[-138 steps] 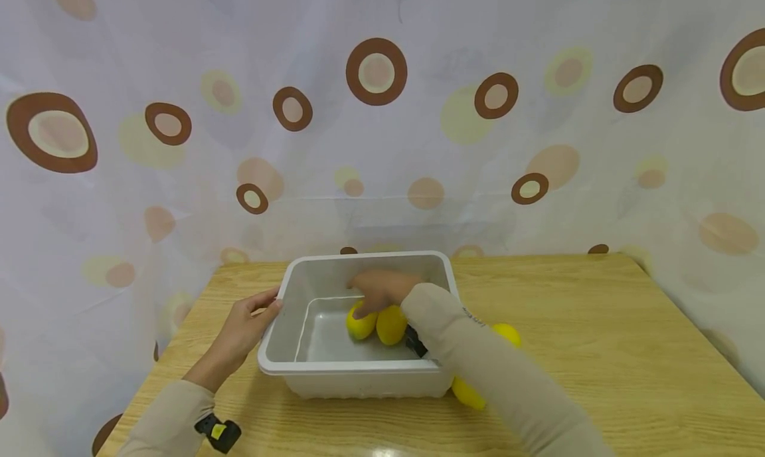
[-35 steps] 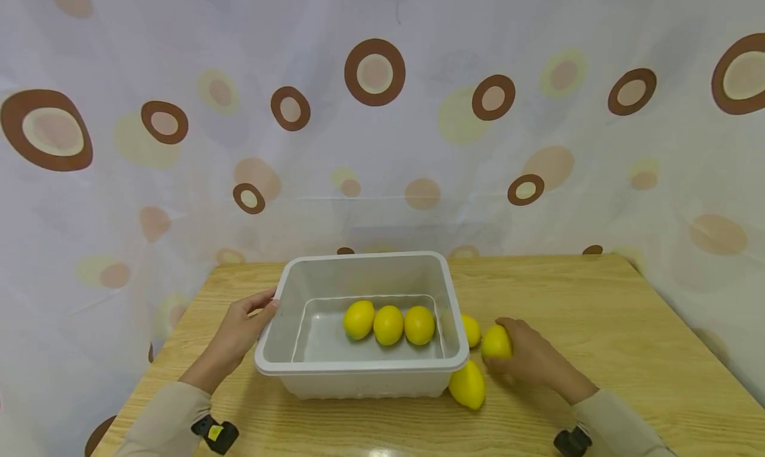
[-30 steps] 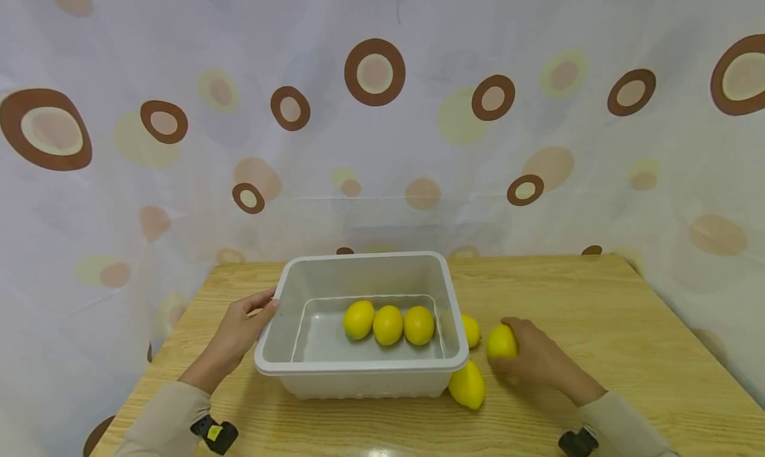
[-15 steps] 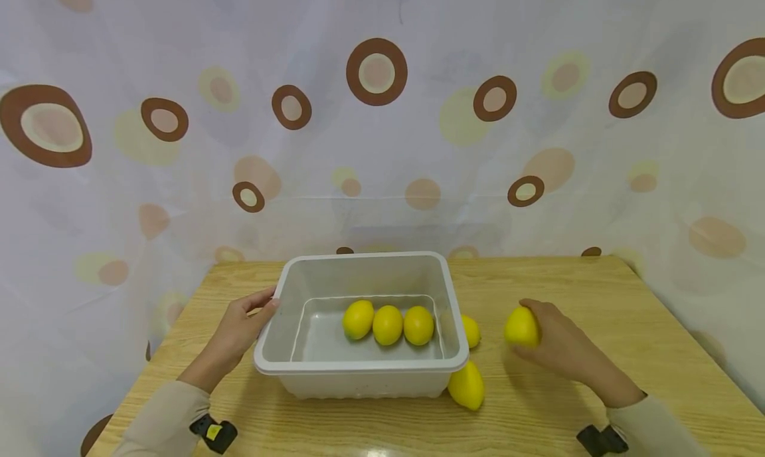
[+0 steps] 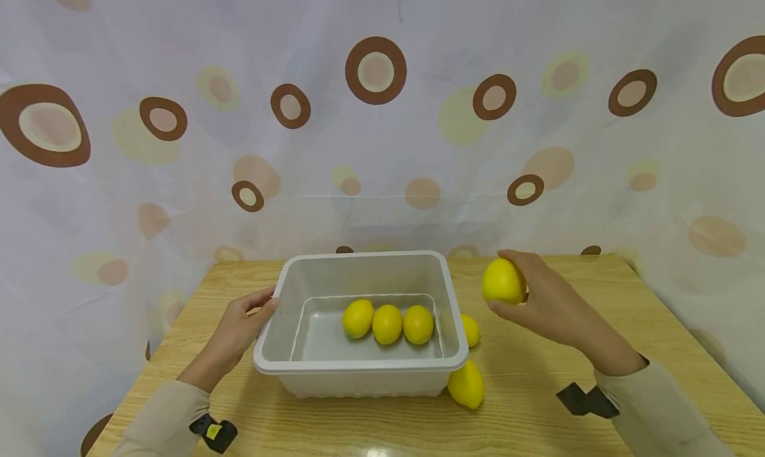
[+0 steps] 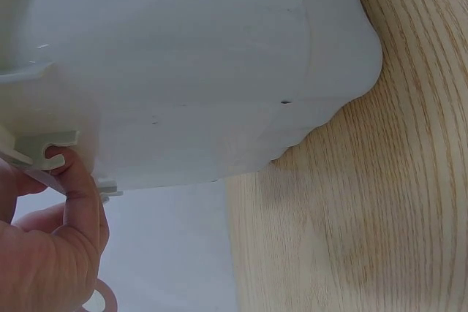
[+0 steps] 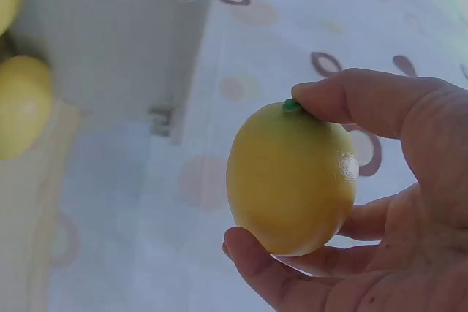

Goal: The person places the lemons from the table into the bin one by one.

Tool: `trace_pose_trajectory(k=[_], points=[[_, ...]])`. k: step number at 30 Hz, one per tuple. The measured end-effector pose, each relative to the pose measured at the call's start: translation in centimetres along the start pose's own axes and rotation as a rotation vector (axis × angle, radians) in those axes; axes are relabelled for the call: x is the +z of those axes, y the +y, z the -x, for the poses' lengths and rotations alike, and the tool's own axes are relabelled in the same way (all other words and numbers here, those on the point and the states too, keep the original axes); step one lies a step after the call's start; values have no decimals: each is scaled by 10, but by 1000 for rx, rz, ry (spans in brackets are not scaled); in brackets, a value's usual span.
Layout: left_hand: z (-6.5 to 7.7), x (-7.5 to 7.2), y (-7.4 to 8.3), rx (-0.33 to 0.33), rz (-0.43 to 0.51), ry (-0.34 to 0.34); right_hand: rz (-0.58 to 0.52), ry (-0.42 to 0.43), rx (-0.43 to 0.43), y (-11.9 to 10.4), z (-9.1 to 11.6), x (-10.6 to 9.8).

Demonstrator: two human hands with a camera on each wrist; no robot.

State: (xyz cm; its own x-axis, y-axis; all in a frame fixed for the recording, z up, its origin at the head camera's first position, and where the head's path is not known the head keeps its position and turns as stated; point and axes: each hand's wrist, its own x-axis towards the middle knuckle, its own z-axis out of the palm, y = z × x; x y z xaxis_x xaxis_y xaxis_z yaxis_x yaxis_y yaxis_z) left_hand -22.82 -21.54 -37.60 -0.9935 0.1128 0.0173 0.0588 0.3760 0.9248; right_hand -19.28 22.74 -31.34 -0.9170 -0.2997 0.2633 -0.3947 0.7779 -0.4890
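Between the thumb and fingers of my right hand [image 5: 558,305] a yellow lemon [image 5: 503,281] is held in the air, right of the bin and level with its back half. The right wrist view shows its green stem tip by one fingertip. My left hand [image 5: 234,334] grips the left rim of a pale grey plastic bin [image 5: 361,366]; in the left wrist view its fingers [image 6: 79,193] curl under the rim. Three lemons lie in a row inside: a left one [image 5: 357,319], a middle one [image 5: 387,324] and a right one [image 5: 418,324].
Two more lemons lie on the wooden table [image 5: 574,404] against the bin's right side: one [image 5: 471,331] partly hidden by the rim, the other [image 5: 467,385] near the front corner. A patterned curtain [image 5: 382,145] hangs behind the table.
A third lemon has come to lie in the bin. My right hand has then taken another lemon from the table, drawn it right and lifted it. The left hand keeps its place.
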Motion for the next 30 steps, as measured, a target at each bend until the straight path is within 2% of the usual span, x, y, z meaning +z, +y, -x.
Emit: trace_pose_trajectory(k=[8, 14, 22, 30], points=[[0, -1, 0, 0, -13, 5, -28, 4, -78, -35, -25, -6], [0, -1, 0, 0, -20, 8, -7, -53, -160, -56, -47, -2], [-2, 0, -1, -21, -5, 16, 109, -156, -275, -79, -77, 19], [-2, 0, 0, -14, 1, 21, 232, -273, -402, -102, -103, 45]])
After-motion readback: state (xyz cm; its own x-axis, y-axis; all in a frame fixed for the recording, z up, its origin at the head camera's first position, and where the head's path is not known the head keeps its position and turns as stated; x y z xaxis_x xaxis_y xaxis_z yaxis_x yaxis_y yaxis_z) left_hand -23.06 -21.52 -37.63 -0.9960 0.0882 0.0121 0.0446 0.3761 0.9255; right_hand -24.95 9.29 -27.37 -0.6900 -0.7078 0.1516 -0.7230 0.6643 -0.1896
